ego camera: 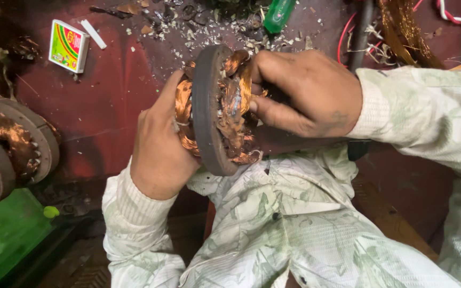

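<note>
Sleeve (273,224) below | both hands (158,144) clasp stator (209,106); matchbox (68,46) well apart

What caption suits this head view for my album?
Both hands, left hand and right hand, grip a copper-wound motor stator above a littered red workbench.

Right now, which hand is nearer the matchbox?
Left. The left hand grips the stator ring on the matchbox side; the right hand holds the copper windings farther off.

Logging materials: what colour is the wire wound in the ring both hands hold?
Copper-orange wire in a grey ring, head view.
</note>
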